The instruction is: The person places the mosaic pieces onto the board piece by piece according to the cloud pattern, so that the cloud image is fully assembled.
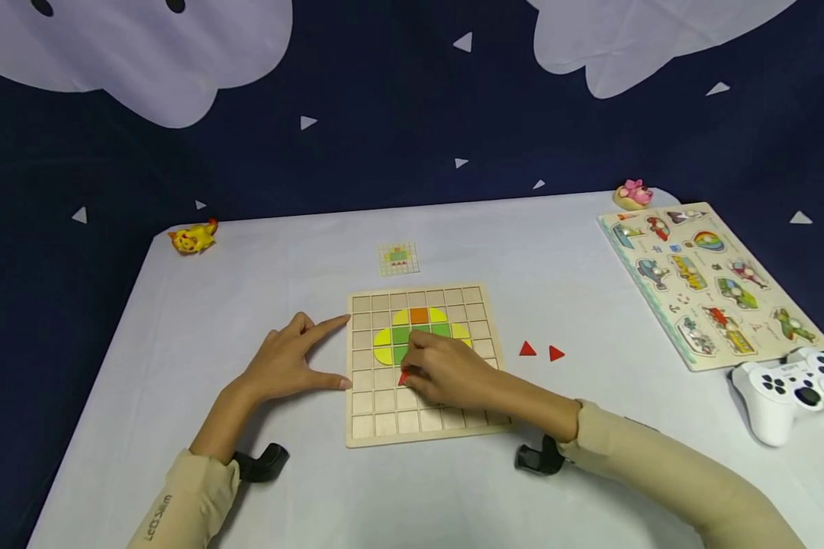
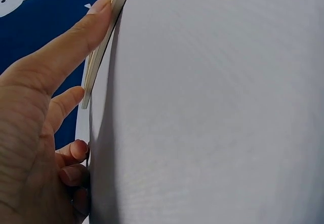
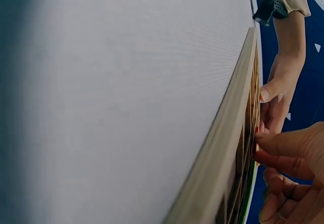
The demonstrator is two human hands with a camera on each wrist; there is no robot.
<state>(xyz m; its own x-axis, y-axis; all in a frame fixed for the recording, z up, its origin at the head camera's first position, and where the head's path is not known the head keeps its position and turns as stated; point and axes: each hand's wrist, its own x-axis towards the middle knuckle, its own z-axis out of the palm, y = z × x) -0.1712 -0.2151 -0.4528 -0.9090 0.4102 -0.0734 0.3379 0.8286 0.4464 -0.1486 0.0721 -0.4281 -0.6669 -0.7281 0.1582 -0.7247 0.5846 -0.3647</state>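
Board heading: I see the wooden grid board [image 1: 422,427] lying flat on the table [image 1: 247,259], nearly square, its edges roughly in line with the table's edges.
Red piece: a small red piece [image 1: 403,377] shows under my right fingertips, on a cell just below the coloured pattern; I cannot tell which way it points.
Right hand: my right hand [image 1: 449,370] reaches in from the right, palm down over the board's middle, fingers curled and pinching the red piece.
Left hand: my left hand [image 1: 290,363] rests on the table at the board's left edge, fingers straight, index finger and thumb touching that edge, gripping nothing.
Board look: pale wood, square cells, with yellow, green and orange pieces filling the upper middle.
Loose pieces: two red triangles [image 1: 541,351] lie on the table just right of the board.
Pattern card: a small card [image 1: 398,258] sits beyond the board.
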